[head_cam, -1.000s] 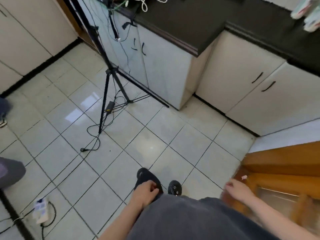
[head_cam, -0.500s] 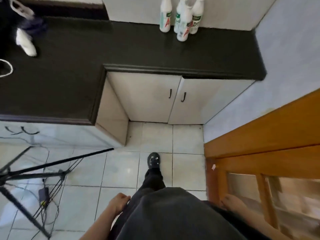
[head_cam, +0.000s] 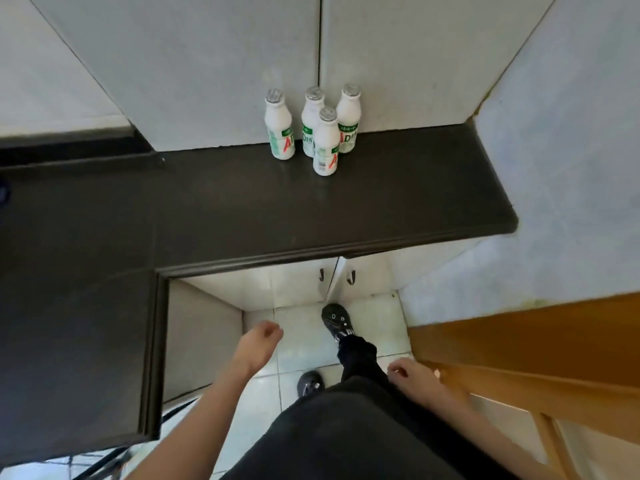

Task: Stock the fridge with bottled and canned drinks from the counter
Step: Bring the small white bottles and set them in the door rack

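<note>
Now the dark bench [head_cam: 207, 209] fills the view, whereas a second back only floor tiles and a tripod show, and half a second back the drinks stand far off at the top. The person is closing on them.

At the left, the left grip [head_cam: 258, 344] hangs below the bench's front edge, fingers loosely curled, grasping nothing. Ahead, four white milk-drink bottles stand upright by the bench's back edge, against the wall. The leftmost bottle [head_cam: 279, 133] stands slightly apart. Then come the back bottle [head_cam: 311, 126], the front bottle [head_cam: 326, 147] overlapping it, and the rightmost bottle [head_cam: 349, 123]. Further right, the right grip [head_cam: 412, 377] is likewise released and empty, near a wooden door frame [head_cam: 519, 348].

By my judgement the approach is almost done and a first pick-up comes next. No fridge is in view.
</note>
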`<state>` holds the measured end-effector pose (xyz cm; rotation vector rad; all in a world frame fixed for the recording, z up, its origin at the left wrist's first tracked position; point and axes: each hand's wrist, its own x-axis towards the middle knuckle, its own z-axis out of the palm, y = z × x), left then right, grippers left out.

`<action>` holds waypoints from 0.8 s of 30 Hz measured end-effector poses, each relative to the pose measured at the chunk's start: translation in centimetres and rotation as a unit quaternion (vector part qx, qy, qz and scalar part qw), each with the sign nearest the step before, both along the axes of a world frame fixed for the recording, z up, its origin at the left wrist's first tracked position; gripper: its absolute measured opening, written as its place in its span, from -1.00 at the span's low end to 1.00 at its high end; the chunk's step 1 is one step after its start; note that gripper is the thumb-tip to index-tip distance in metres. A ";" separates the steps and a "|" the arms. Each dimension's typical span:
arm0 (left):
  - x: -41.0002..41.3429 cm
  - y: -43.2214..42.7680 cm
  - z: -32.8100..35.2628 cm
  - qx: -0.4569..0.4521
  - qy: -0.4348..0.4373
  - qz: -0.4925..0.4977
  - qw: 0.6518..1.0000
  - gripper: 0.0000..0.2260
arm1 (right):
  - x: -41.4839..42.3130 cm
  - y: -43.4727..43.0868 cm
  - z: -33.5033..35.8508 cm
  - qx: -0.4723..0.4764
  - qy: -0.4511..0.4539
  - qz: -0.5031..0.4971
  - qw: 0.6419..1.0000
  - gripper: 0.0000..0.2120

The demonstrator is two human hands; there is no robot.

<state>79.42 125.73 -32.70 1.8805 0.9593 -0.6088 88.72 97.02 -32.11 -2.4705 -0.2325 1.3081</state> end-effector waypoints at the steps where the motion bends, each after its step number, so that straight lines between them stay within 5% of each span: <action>1: 0.7 -0.2 0.4 -0.018 -0.017 0.025 0.999 -0.78 | 1.1 0.4 0.1 0.008 -0.013 0.005 1.000 -0.81; 5: 4.3 0.6 3.0 -0.036 -0.118 0.124 0.985 -0.94 | 8.4 4.9 3.0 0.141 -0.121 -0.034 0.982 -0.91; 11: 13.5 5.3 9.2 0.050 -0.273 0.216 0.936 -0.86 | 21.5 15.8 9.0 0.287 -0.260 -0.040 0.921 -0.78; 16: 23.1 9.6 11.4 0.175 -0.357 0.215 0.892 -0.74 | 27.2 22.5 10.4 0.343 -0.330 0.006 0.880 -0.61; 24: 29.3 11.7 10.9 0.241 -0.380 0.132 0.883 -0.63 | 28.9 24.6 9.2 0.341 -0.357 0.096 0.865 -0.62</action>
